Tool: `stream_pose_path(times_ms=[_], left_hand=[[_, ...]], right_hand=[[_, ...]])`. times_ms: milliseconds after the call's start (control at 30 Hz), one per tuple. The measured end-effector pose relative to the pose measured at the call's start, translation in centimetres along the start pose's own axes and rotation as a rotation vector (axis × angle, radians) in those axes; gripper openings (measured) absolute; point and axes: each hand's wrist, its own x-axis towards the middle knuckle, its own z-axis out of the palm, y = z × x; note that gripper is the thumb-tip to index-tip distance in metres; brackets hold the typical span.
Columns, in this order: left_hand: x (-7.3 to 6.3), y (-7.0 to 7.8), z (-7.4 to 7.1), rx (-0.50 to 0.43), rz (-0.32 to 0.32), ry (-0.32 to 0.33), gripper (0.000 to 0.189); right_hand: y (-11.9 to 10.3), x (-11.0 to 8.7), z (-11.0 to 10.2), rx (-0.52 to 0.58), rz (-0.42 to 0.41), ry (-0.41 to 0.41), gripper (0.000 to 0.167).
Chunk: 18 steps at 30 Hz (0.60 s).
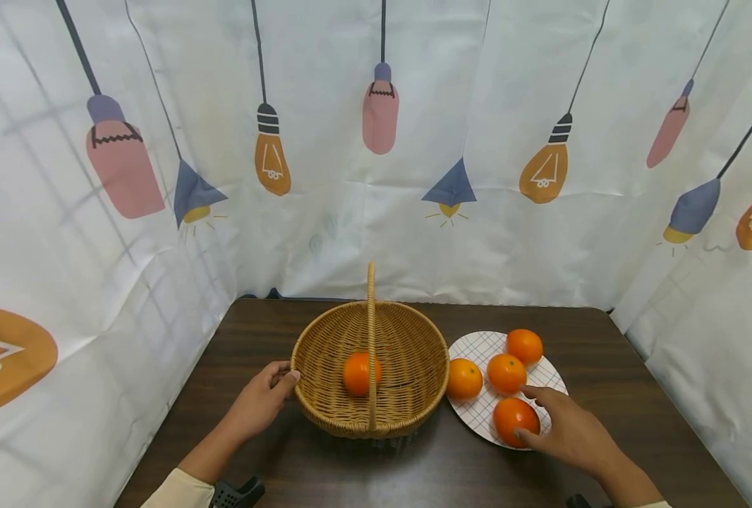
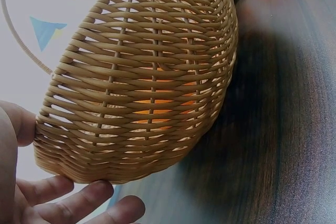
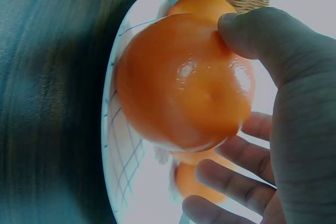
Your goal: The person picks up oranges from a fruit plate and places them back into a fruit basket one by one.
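A round wicker basket (image 1: 408,416) with a tall arched handle stands mid-table, and one orange (image 1: 354,374) lies inside it. My left hand (image 1: 263,398) holds the basket's left rim, thumb on the edge and fingers against the outer wall (image 2: 152,77). To the basket's right, a white plate (image 1: 477,420) with a thin grid pattern bears several oranges. My right hand (image 1: 569,430) grips the nearest orange (image 1: 513,420), with the thumb on one side and fingers on the other. In the right wrist view this orange (image 3: 184,82) covers much of the plate.
Other oranges on the plate sit close by: one at its left edge (image 1: 464,379), one near the middle (image 1: 506,372) and one at the back (image 1: 525,346). The dark wooden table (image 1: 325,473) ends at a white curtain (image 1: 325,240) printed with lamps, behind and on both sides.
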Motion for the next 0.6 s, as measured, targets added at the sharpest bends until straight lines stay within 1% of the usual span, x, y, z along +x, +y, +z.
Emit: stream_pose_path(times_ms=[400, 600], left_hand=[[0.16, 0.01, -0.01, 0.003, -0.008, -0.001, 0.051], [0.11, -0.05, 0.01, 0.005, -0.017, -0.003, 0.051]], right_hand=[[0.35, -0.3, 0.47, -0.004, -0.002, 0.005, 0.08], [0.53, -0.56, 0.72, 0.002, 0.003, -0.03, 0.085]])
